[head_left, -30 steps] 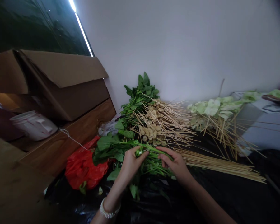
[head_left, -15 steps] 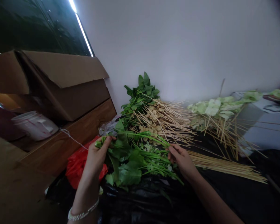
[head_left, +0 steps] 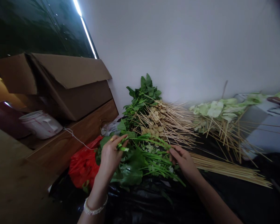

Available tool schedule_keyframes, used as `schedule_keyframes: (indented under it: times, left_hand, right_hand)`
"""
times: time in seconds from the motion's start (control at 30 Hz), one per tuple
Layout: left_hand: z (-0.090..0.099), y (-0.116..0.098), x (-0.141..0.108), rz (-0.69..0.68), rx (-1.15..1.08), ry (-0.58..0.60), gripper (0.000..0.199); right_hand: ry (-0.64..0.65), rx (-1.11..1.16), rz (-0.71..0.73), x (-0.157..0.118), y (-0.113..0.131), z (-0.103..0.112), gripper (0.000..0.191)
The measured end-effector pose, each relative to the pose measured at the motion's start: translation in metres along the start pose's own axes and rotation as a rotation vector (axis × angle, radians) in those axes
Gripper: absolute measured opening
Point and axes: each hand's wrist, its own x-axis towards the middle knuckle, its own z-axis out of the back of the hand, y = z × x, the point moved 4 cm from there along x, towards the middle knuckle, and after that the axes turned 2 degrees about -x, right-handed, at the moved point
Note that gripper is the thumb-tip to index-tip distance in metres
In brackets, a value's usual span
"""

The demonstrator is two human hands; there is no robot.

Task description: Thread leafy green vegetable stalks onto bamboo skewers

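Note:
My left hand [head_left: 113, 153], with a bead bracelet at the wrist, is closed on folded green stems [head_left: 122, 147] whose pale cut end shows. My right hand [head_left: 180, 158] pinches the far part of long green stems [head_left: 154, 137] that stretch between both hands. Beneath them lie broad green leaves [head_left: 133, 166] and a heap of loose stems [head_left: 161, 163]. Behind is a pile of skewered pale slices [head_left: 156, 116], beside leafy greens [head_left: 148, 90] against the wall. Bare wooden skewers [head_left: 228, 169] lie right of my right hand.
Skewered pale green leaves [head_left: 216, 109] are piled at the right. A red plastic bag [head_left: 84, 165] lies left of the greens. A cardboard box [head_left: 84, 99] and a white tub [head_left: 40, 124] stand at the left. Black plastic [head_left: 140, 202] covers the front.
My left hand has moved right, towards my right hand, and the stems in it now show a pale cut end. My right hand has hardly moved. The view has shifted slightly.

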Motion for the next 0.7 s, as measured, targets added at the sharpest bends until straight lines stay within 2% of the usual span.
schedule_keyframes:
  times: [0.13,0.33,0.47,0.6,0.7]
  left_hand:
    - [-0.013,0.004,-0.003,-0.096,0.215,0.087,0.024]
    - [-0.02,0.009,-0.01,-0.143,0.298,0.178,0.02]
    - [-0.015,0.007,-0.008,-0.071,0.25,0.128,0.016]
    - [-0.01,0.005,-0.004,0.066,0.011,0.05,0.017]
    - [-0.008,0.01,-0.004,0.228,-0.181,-0.022,0.016]
  right_hand:
    - [0.037,-0.041,0.008,0.0,0.0,-0.001,0.043]
    - [0.057,-0.027,0.004,-0.001,0.004,-0.004,0.043]
    - [0.098,0.001,-0.019,-0.002,0.004,-0.008,0.042]
    - [0.177,-0.001,-0.037,-0.006,0.004,-0.016,0.04]
    - [0.24,0.001,-0.061,-0.01,0.003,-0.022,0.039]
